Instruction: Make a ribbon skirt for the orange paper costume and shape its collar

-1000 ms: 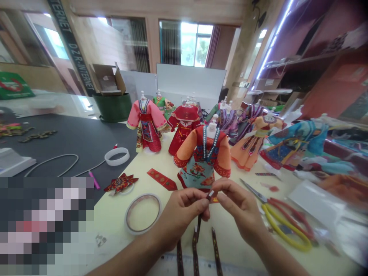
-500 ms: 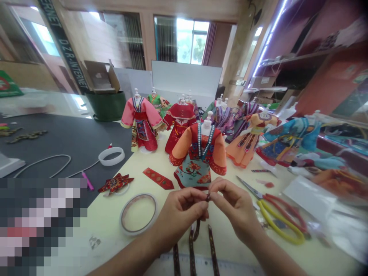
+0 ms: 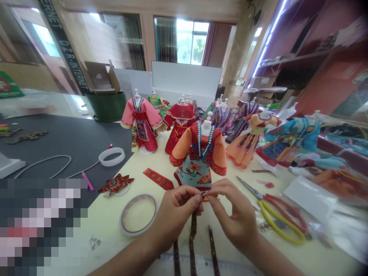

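Observation:
My left hand (image 3: 175, 214) and my right hand (image 3: 234, 214) meet at the middle of the view. Their fingertips pinch a small folded piece of dark patterned ribbon (image 3: 204, 196) with a bit of red at its edge. A strip of the ribbon (image 3: 193, 226) hangs down from my fingers to the cream table (image 3: 100, 218). Two more dark strips (image 3: 213, 249) (image 3: 176, 258) lie near my wrists. Just beyond my hands stands a miniature orange and teal costume (image 3: 198, 157) on a white stand, with a beaded necklace.
Several other miniature costumes stand behind it. On the table lie a tape roll (image 3: 138, 214), a red fabric strip (image 3: 158, 179), a star-shaped fabric piece (image 3: 115, 184), and scissors (image 3: 250, 188) with red and yellow handles. A pixelated patch covers the lower left.
My fingers have rolled the small ribbon piece lower and tighter, with the strip now hanging straight beneath it. The view has shifted slightly since the oldest frame.

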The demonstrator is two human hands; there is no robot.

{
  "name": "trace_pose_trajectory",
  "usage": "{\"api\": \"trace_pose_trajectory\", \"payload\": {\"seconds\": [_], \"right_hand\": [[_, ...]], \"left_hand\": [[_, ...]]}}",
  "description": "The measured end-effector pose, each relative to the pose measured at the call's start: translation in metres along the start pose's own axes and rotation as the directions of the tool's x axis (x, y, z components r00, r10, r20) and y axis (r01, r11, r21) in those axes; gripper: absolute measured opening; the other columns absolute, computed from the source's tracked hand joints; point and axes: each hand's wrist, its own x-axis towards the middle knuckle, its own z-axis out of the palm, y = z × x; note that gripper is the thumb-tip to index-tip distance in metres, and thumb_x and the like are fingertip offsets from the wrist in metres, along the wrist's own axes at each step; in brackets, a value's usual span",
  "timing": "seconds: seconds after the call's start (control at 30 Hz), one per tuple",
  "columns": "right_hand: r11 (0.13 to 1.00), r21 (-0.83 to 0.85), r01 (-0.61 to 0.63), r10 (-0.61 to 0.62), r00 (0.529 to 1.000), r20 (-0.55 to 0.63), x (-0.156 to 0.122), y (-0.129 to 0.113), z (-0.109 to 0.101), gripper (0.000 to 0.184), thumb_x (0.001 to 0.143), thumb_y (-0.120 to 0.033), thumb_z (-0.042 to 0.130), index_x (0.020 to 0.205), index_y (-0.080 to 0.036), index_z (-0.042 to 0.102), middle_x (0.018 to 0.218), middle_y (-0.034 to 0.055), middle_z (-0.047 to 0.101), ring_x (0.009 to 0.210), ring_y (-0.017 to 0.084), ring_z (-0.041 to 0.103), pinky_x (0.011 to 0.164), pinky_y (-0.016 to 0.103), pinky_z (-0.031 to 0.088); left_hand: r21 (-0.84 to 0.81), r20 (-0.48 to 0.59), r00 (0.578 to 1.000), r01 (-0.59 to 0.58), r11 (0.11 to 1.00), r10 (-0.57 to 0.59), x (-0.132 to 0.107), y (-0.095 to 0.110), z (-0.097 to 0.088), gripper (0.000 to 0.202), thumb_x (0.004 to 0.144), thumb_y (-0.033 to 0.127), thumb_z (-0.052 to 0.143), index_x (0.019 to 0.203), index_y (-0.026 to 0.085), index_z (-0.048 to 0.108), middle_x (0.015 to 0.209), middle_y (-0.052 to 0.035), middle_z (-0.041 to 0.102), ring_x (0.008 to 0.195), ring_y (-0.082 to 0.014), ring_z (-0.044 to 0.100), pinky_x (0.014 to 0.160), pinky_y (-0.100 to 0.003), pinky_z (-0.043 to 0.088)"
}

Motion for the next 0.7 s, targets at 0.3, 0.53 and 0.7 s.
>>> {"api": "trace_pose_trajectory", "payload": {"seconds": [0.3,0.53,0.7], "right_hand": [[0.918,-0.326,0.225,-0.267,0.959,-0.092,-0.0037,-0.0014,-0.0036,0.029,0.074,-0.002,0.057,0.098,-0.020,0.057,0.085,0.0066,0.057,0.081,0.021,0.055,0.074,0.041,0.048],[0.899,-0.331,0.285,-0.283,0.957,0.056,-0.0049,0.0042,-0.0008,0.026,0.077,-0.004,0.054,0.098,-0.019,0.059,0.082,0.0067,0.060,0.078,0.020,0.056,0.074,0.042,0.048],[0.924,-0.294,0.245,-0.235,0.970,0.069,-0.0049,0.0043,0.0021,0.023,0.078,-0.004,0.052,0.094,-0.018,0.060,0.081,0.0073,0.059,0.077,0.020,0.055,0.070,0.039,0.047]], "left_hand": [[0.084,-0.059,0.998,0.008,0.996,-0.003,-0.0008,0.0021,0.0019,0.015,0.075,0.026,0.063,0.068,0.013,0.062,0.054,0.0022,0.058,0.054,-0.0090,0.052,0.055,-0.019,0.043],[0.102,-0.049,0.999,-0.013,0.995,0.018,-0.0004,0.0010,0.0018,0.016,0.074,0.028,0.063,0.068,0.014,0.062,0.055,0.0015,0.059,0.054,-0.0101,0.053,0.055,-0.020,0.043],[0.161,-0.033,0.999,-0.032,0.987,0.038,-0.0006,-0.0010,0.0008,0.014,0.076,0.027,0.060,0.070,0.014,0.062,0.056,0.0017,0.058,0.055,-0.0099,0.053,0.055,-0.019,0.042]]}}
